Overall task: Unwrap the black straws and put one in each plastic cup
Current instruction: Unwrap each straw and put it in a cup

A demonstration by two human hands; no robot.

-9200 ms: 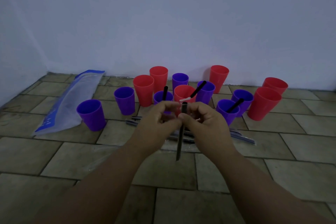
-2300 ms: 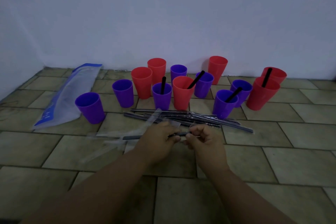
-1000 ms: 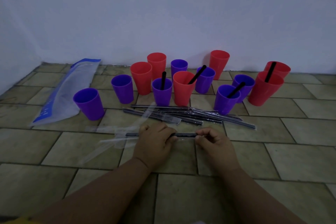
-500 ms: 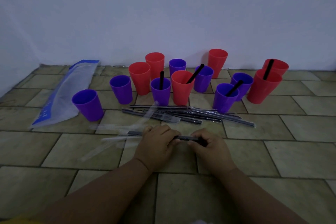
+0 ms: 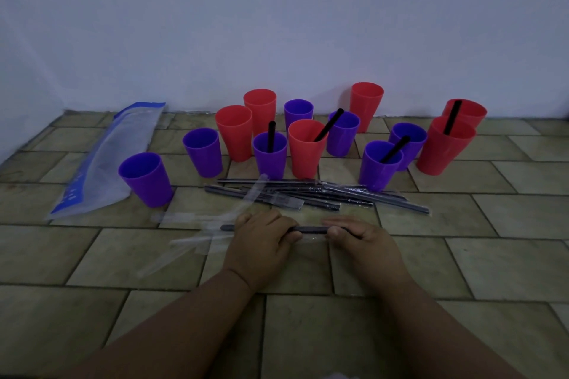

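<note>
My left hand [image 5: 260, 244] and my right hand [image 5: 365, 241] both grip one wrapped black straw [image 5: 311, 229], held level just above the floor tiles. Beyond it lies a pile of wrapped straws [image 5: 323, 194]. Behind the pile stand several red and purple plastic cups. Black straws stick out of a purple cup [image 5: 270, 155], a red cup [image 5: 306, 152], another purple cup [image 5: 380, 164] and a red cup at the right [image 5: 445, 144]. The nearest purple cup at the left [image 5: 144, 178] holds no straw.
Empty clear wrappers [image 5: 191, 235] lie on the tiles left of my hands. A long clear bag with blue print [image 5: 101, 160] lies at the far left. A pale wall runs behind the cups.
A straw has gone into the red cup at the right since the first frame. I took up another wrapped straw, and in the last half second my hands have drawn apart along it.
</note>
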